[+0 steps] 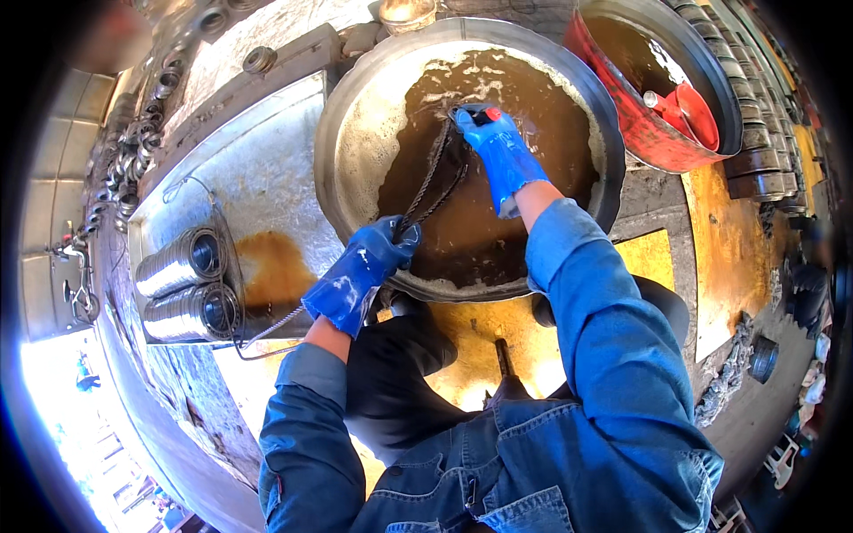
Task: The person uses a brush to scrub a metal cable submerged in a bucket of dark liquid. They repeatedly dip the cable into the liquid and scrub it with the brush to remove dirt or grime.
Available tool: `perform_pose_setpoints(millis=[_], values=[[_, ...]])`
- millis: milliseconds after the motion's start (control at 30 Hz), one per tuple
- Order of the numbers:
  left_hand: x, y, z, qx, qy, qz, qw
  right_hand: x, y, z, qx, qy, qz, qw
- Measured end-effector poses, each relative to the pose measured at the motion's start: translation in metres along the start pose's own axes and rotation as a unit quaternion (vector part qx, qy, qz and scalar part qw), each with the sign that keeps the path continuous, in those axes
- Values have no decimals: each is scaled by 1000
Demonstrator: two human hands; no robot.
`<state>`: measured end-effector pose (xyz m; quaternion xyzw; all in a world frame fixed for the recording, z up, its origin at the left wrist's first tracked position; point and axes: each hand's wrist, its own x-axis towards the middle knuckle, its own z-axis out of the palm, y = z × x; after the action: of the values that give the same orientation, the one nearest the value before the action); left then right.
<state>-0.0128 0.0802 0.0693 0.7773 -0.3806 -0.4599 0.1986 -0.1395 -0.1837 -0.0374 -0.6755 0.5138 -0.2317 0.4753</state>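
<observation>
My left hand (368,266), in a blue rubber glove, is closed round a dark twisted rope (433,178) at the near left rim of a large round basin (330,169). The basin holds brown, foamy liquid. Over its middle, my gloved right hand (498,151) is closed on a red-ended thing (487,115); the glove hides most of it. Two strands of the rope run between my hands, with a dark patch beside them under the right glove. A thinner tail (275,326) leads from my left glove to a metal sheet (267,169).
Two stacks of metal rings (182,266) lie on the sheet at left. A red drum (635,115) with brown liquid and a red scoop (689,115) stands at back right, beside stacked rings (755,133). Yellow boards (729,249) cover part of the floor. My legs straddle the basin's near side.
</observation>
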Motion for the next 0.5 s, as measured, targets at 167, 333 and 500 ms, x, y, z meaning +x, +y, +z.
perform_pose_setpoints(millis=[167,333,500], values=[[11,13,6,37,-32,30,998,-37,31,-16,230,-91,-27,968],[-3,8,-7,58,-24,36,997,-143,-32,-5,254,-136,-24,957],[14,-4,-5,81,-39,33,995,-213,-60,-17,226,-172,-22,959]])
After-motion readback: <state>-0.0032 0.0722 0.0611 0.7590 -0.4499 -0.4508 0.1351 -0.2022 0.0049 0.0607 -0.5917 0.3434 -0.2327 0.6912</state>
